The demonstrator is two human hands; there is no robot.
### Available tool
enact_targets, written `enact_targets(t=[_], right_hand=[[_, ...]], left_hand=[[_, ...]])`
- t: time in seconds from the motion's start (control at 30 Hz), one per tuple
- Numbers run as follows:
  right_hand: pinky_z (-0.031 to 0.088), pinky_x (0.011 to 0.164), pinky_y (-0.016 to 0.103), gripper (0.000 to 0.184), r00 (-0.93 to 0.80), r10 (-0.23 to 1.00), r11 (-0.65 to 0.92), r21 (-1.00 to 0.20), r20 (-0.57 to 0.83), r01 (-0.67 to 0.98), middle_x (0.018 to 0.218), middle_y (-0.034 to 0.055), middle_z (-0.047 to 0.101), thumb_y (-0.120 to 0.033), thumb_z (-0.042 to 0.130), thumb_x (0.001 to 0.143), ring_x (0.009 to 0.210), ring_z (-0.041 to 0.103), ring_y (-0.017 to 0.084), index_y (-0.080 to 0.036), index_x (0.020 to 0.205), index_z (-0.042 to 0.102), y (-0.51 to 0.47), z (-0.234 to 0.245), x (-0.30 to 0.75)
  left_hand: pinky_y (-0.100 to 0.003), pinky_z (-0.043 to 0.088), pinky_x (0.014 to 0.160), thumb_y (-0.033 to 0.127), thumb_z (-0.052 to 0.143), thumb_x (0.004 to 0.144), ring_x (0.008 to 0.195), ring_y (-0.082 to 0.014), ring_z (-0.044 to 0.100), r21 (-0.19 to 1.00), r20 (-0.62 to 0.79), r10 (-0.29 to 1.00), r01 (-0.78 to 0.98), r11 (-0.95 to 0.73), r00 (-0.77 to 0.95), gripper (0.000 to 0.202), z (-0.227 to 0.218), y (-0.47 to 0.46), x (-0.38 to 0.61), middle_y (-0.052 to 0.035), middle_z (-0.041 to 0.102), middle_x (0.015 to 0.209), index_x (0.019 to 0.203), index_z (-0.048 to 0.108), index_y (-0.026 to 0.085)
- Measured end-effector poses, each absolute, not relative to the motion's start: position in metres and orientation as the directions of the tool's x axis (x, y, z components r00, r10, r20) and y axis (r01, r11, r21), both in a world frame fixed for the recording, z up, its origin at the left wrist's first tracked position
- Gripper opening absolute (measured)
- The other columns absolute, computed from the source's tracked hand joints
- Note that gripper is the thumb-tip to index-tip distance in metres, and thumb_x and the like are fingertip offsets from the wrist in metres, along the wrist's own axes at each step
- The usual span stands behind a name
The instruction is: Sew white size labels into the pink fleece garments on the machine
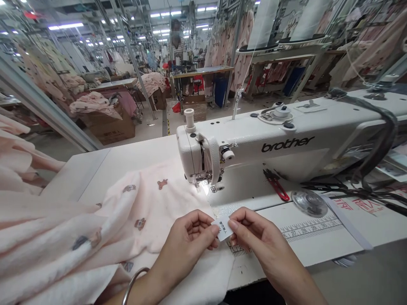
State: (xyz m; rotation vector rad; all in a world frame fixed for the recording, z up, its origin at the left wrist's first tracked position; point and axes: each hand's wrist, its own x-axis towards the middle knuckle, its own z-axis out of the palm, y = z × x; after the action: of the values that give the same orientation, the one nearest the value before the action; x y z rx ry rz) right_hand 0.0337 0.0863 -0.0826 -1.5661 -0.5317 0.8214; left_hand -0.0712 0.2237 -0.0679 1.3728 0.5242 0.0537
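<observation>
Label (222, 229) before sewing machine (248, 148)

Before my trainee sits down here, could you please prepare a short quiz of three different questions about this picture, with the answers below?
1. Multiple choice: what do the left hand and the right hand hold between them?
a) a red tool
b) a small white label
c) a clear disc

2. True or false: a metal bangle is on the left wrist.

3. Fill in: the black lettering on the sewing machine reads "____".

Key: 1. b; 2. true; 3. brother.
</observation>
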Motion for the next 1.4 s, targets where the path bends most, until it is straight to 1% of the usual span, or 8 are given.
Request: enact_targets(t=[0.2,0.33,0.53,0.67,0.93,1.03,1.17,1.4], right_hand=[[0.031,0.057,0.024,0.035,0.642,0.730,-0.176,-0.972,-0.235,-0.155,0.065,-0.0030,0.052,-0.053,0.057,0.084,0.060,0.044,0.011,-0.019,0.076,0.054,0.086,-0.083,0.031],[0.032,0.057,0.024,0.037,0.623,0.737,-0.185,-0.965,-0.261,-0.186,0.063,-0.0034,0.050,-0.055,0.055,0.085,0.059,0.042,0.011,-0.019,0.075,0.053,0.083,-0.085,0.033],[0.036,0.062,0.025,0.037,0.611,0.746,-0.211,-0.964,-0.266,-0.163,0.065,-0.0028,0.051,-0.056,0.057,0.083,0.063,0.047,0.013,-0.019,0.084,0.056,0.079,-0.086,0.032],[0.038,0.064,0.024,0.032,0.614,0.751,-0.168,-0.969,-0.244,-0.179,0.069,-0.0027,0.054,-0.051,0.064,0.080,0.067,0.050,0.012,-0.019,0.081,0.056,0.079,-0.091,0.030],[0.037,0.063,0.024,0.031,0.639,0.733,-0.134,-0.971,-0.231,-0.197,0.067,-0.0033,0.052,-0.049,0.063,0.082,0.065,0.048,0.011,-0.019,0.077,0.055,0.081,-0.091,0.027],[0.036,0.061,0.023,0.032,0.654,0.719,-0.138,-0.971,-0.235,-0.197,0.065,-0.0037,0.052,-0.049,0.062,0.083,0.063,0.046,0.011,-0.019,0.076,0.054,0.080,-0.090,0.026],[0.035,0.060,0.023,0.033,0.655,0.719,-0.134,-0.971,-0.234,-0.199,0.065,-0.0039,0.050,-0.050,0.063,0.082,0.063,0.045,0.010,-0.019,0.076,0.054,0.081,-0.091,0.026],[0.037,0.062,0.021,0.032,0.660,0.718,-0.133,-0.974,-0.222,-0.182,0.072,-0.0027,0.053,-0.051,0.062,0.082,0.068,0.048,0.010,-0.019,0.081,0.057,0.085,-0.088,0.026]], left_hand=[[-0.016,0.041,0.054,0.040,0.071,0.074,0.055,-0.0076,0.055,0.872,-0.440,0.268,0.336,0.357,0.857,0.033,-0.077,0.224,-0.069,-0.0034,0.063,0.063,0.075,0.056,0.010],[-0.016,0.038,0.051,0.037,0.074,0.071,0.052,-0.0071,0.054,0.854,-0.472,0.265,0.360,0.376,0.841,0.032,-0.077,0.225,-0.067,-0.0021,0.061,0.060,0.071,0.055,0.011],[-0.018,0.039,0.053,0.038,0.070,0.073,0.054,-0.0085,0.053,0.896,-0.431,0.302,0.363,0.257,0.850,0.031,-0.078,0.224,-0.066,-0.0018,0.060,0.058,0.071,0.054,0.012],[-0.020,0.043,0.059,0.039,0.067,0.076,0.059,-0.0105,0.055,0.928,-0.369,0.322,0.325,0.183,0.872,0.030,-0.080,0.224,-0.068,-0.0021,0.059,0.061,0.074,0.055,0.012],[-0.022,0.046,0.066,0.036,0.059,0.084,0.067,-0.0130,0.058,0.962,-0.270,0.354,0.266,0.060,0.895,0.025,-0.077,0.224,-0.070,-0.0035,0.060,0.067,0.077,0.058,0.012],[-0.022,0.046,0.067,0.038,0.055,0.086,0.067,-0.0127,0.058,0.966,-0.258,0.363,0.243,0.088,0.895,0.027,-0.078,0.225,-0.069,-0.0038,0.061,0.069,0.077,0.057,0.012],[-0.021,0.046,0.065,0.035,0.065,0.079,0.066,-0.0115,0.057,0.953,-0.297,0.353,0.254,0.162,0.887,0.025,-0.081,0.226,-0.069,-0.0022,0.060,0.068,0.082,0.057,0.011],[-0.017,0.046,0.059,0.034,0.072,0.075,0.060,-0.0090,0.059,0.923,-0.322,0.321,0.221,0.315,0.890,0.028,-0.085,0.225,-0.070,-0.0012,0.061,0.064,0.074,0.055,0.011]])
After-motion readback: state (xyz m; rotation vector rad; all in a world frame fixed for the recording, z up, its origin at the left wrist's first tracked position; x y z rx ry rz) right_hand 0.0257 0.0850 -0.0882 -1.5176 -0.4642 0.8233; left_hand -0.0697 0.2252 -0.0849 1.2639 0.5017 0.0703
